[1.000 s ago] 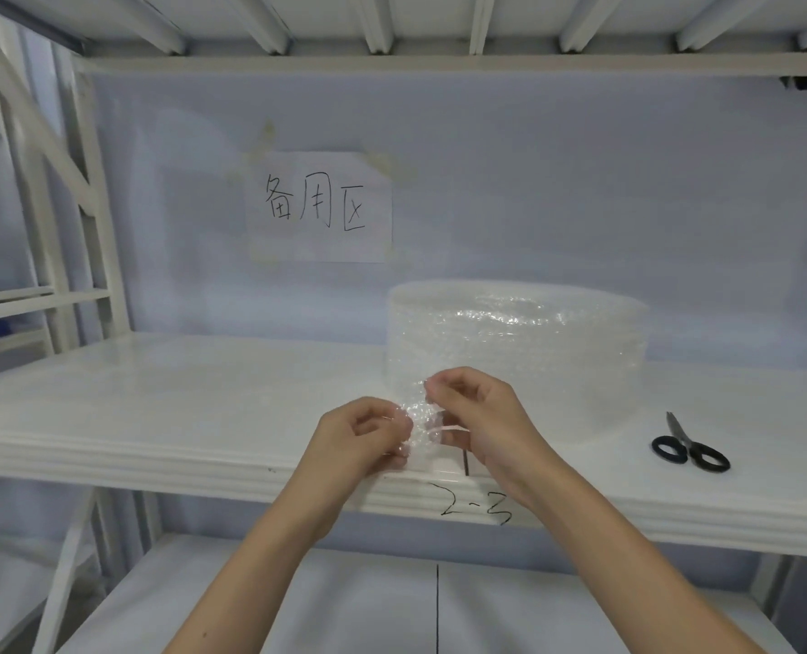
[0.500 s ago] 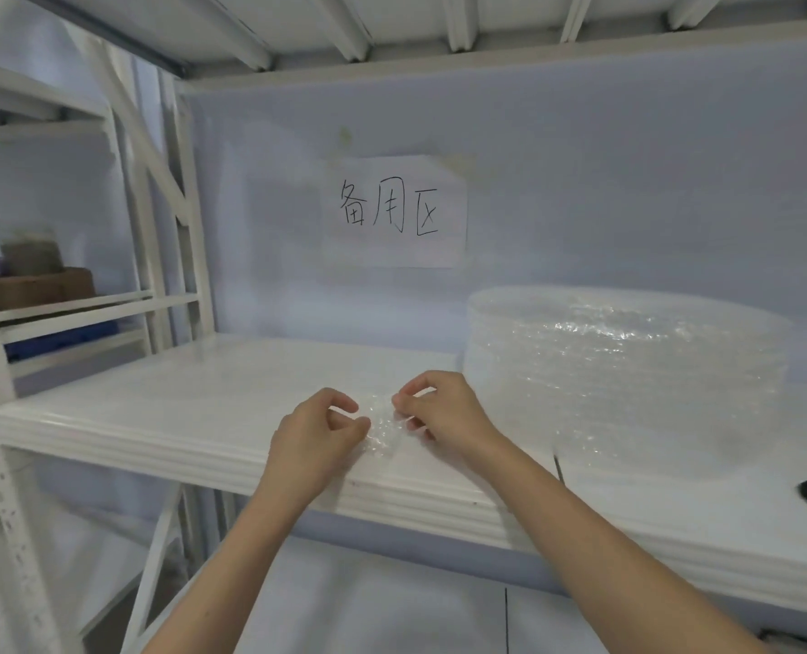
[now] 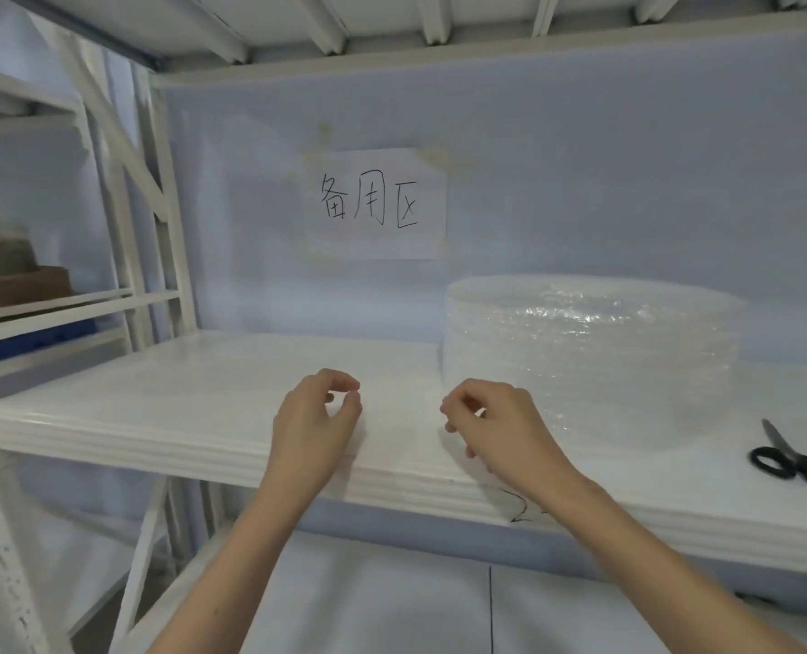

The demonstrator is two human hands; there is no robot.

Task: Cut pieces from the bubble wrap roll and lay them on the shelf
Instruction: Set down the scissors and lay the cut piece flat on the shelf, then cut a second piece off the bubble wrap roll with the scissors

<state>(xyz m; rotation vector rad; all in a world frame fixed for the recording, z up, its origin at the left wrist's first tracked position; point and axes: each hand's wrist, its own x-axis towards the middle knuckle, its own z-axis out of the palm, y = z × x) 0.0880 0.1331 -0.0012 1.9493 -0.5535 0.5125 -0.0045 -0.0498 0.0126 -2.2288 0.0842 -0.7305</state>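
Note:
The big clear bubble wrap roll [image 3: 590, 361] lies flat on the white shelf [image 3: 156, 408], right of centre. Both hands hover low over the shelf's front part, just left of the roll. My left hand [image 3: 314, 427] and my right hand [image 3: 495, 422] each have thumb and forefinger pinched together. A thin clear bubble wrap piece [image 3: 401, 420] is faintly visible stretched between them, close to the shelf surface; its edges are hard to make out. Black-handled scissors [image 3: 793, 460] lie on the shelf at the far right, beyond the roll.
A paper sign [image 3: 378, 205] with handwriting is stuck on the back wall. White shelf uprights [image 3: 165, 228] stand at the left, with cardboard boxes [image 3: 14, 285] on the neighbouring rack. A lower shelf [image 3: 392, 606] runs beneath. The rack's metal beams hang overhead.
My hands were close together holding a crumpled small piece in front of the roll. They have moved left, down toward the shelf, and spread apart, drawing the piece out flat.

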